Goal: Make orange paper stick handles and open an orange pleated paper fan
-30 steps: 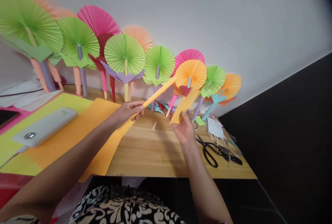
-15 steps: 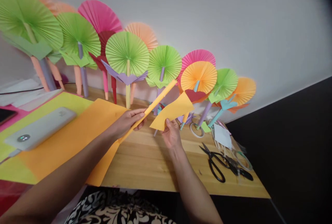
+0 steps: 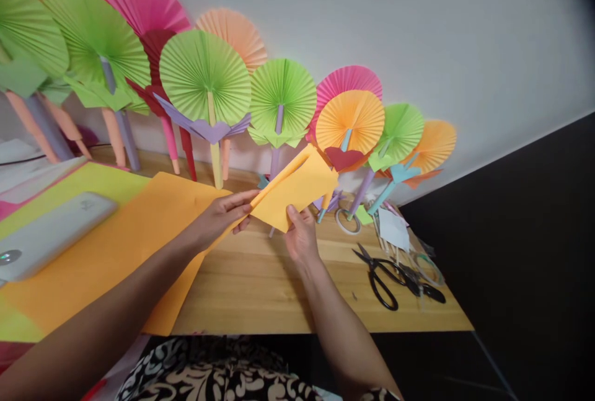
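Note:
My left hand point(image 3: 226, 218) is closed around a slim yellow-orange paper tube point(image 3: 284, 174), which slants up to the right above the table. Between the thumb and fingers of my right hand point(image 3: 301, 231) is a yellow-orange paper strip point(image 3: 300, 189). The strip lies along the tube, and its left end reaches my left fingertips. Part of the tube is hidden behind the strip and my left hand. Beneath my left forearm, a large orange paper sheet point(image 3: 158, 221) rests on yellow-green paper point(image 3: 100, 178).
Pleated paper fans, among them a green fan point(image 3: 204, 75) and an orange fan point(image 3: 351, 122), stand along the wall on paper stems. Black scissors point(image 3: 383, 277), a tape roll point(image 3: 348, 221) and a white paper piece point(image 3: 393, 229) lie at right. A white power bank point(image 3: 60, 230) sits at left.
My right hand has brought the strip leftward against the tube, where before they were apart. The view has shifted slightly, and the fans appear larger and higher at left.

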`<action>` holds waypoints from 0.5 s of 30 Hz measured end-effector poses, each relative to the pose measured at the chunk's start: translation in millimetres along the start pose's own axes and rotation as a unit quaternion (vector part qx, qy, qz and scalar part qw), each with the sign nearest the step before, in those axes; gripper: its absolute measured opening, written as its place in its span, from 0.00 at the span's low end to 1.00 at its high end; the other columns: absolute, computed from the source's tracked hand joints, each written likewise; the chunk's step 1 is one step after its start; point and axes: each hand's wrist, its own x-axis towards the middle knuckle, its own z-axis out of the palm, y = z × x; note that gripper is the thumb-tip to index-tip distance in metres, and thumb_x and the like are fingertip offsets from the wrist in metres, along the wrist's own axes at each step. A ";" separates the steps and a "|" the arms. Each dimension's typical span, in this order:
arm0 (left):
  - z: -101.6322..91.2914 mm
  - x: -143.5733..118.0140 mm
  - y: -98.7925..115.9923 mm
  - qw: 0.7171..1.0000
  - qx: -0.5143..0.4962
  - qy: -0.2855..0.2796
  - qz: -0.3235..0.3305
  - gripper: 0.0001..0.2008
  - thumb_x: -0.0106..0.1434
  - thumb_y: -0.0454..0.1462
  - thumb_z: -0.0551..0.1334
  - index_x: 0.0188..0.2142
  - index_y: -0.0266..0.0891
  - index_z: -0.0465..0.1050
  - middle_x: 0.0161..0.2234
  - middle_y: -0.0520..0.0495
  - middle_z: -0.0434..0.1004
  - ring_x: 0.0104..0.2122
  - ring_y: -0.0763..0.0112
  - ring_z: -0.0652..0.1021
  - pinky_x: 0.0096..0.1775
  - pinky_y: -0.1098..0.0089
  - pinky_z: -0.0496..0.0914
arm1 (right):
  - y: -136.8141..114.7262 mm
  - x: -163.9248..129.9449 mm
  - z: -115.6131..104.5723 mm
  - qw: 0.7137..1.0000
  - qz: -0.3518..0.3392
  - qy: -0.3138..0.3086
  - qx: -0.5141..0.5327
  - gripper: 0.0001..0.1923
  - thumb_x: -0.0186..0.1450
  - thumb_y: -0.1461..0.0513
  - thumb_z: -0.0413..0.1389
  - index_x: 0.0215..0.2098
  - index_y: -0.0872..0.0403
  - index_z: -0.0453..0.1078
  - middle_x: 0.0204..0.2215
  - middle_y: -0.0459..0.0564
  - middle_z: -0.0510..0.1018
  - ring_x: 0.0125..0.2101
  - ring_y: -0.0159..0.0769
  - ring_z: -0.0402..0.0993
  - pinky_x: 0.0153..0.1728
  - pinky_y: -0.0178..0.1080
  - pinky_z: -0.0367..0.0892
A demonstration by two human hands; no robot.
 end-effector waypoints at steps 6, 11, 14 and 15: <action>-2.4 -0.4 -0.3 1.000 0.006 -0.020 0.005 0.28 0.66 0.44 0.63 0.65 0.43 0.68 0.29 0.51 0.71 0.26 0.76 0.67 0.29 0.71 0.61 | 1.2 1.9 -1.0 1.000 -0.005 0.014 -0.007 0.17 0.51 0.57 0.72 0.37 0.52 0.77 0.38 0.48 0.86 0.40 0.36 0.82 0.45 0.38 0.76; -3.4 0.5 -0.8 0.999 0.012 -0.037 0.028 0.27 0.66 0.38 0.62 0.64 0.45 0.68 0.33 0.50 0.73 0.27 0.76 0.67 0.30 0.71 0.62 | 1.2 3.0 -2.2 1.000 -0.004 0.023 -0.014 0.17 0.51 0.57 0.72 0.36 0.51 0.76 0.37 0.47 0.86 0.40 0.35 0.82 0.46 0.38 0.76; -2.0 1.3 0.2 0.998 0.012 -0.040 0.037 0.29 0.63 0.38 0.65 0.64 0.43 0.69 0.32 0.50 0.73 0.27 0.75 0.66 0.29 0.71 0.61 | 1.5 3.9 -3.6 0.999 -0.002 0.029 -0.014 0.16 0.50 0.58 0.72 0.35 0.51 0.76 0.36 0.46 0.86 0.39 0.35 0.82 0.45 0.38 0.76; -1.4 1.5 0.7 0.998 0.011 -0.041 0.036 0.30 0.63 0.38 0.66 0.64 0.42 0.69 0.32 0.50 0.73 0.27 0.75 0.66 0.29 0.71 0.61 | 1.6 4.1 -4.1 0.999 -0.002 0.031 -0.015 0.16 0.50 0.58 0.72 0.35 0.51 0.76 0.36 0.46 0.86 0.39 0.35 0.82 0.44 0.38 0.76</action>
